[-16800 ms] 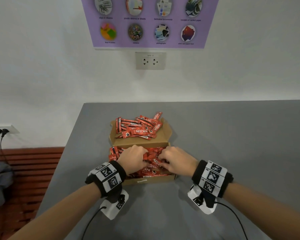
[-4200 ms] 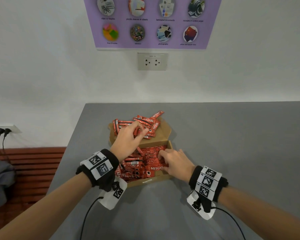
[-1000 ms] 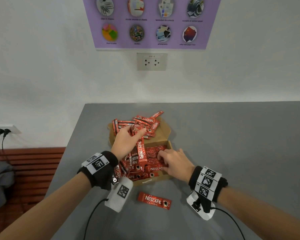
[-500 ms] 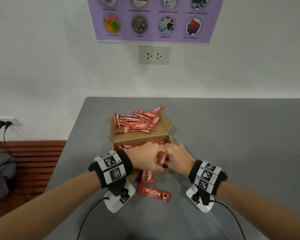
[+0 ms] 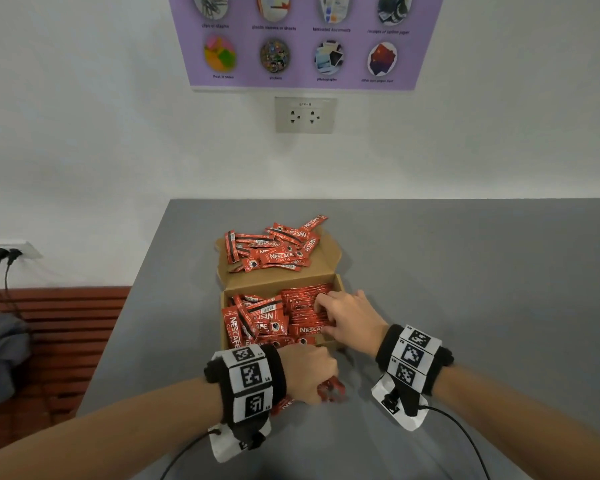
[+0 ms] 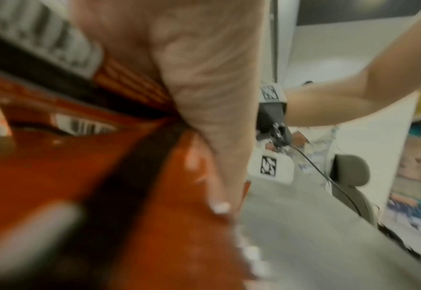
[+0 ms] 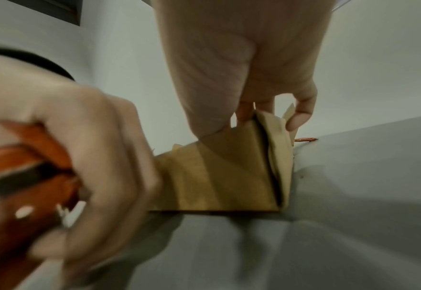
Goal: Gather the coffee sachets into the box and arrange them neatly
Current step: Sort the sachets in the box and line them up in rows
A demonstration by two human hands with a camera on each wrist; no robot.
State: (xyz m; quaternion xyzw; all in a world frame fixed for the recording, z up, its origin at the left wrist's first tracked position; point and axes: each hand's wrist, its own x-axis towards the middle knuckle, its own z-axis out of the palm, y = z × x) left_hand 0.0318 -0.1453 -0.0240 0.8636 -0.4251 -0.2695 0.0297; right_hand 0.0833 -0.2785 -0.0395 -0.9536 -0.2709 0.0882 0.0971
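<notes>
The open cardboard box (image 5: 340, 285) sits mid-table, holding red coffee sachets (image 5: 257, 320), untidy on the left and stacked in a row on the right. More sachets (image 5: 274, 251) lie piled on the box's folded-back lid. My left hand (image 5: 321, 386) is on the table just in front of the box, its fingers curled round a few red sachets (image 5: 331, 389); the right wrist view shows that grip (image 7: 30, 166) blurred. My right hand (image 5: 340, 317) reaches over the box's front right corner (image 7: 216, 176), fingertips resting on the stacked row.
The grey table (image 5: 465, 271) ends at a left edge beside a red slatted bench (image 5: 66, 323) with grey cloth on it. The white wall behind carries a socket (image 5: 305, 114) and a purple poster. Wrist-camera cables trail toward me.
My left hand has pulled back from the box to the table in front and closed on the sachets that had fallen there. My right hand stays in the box's right side.
</notes>
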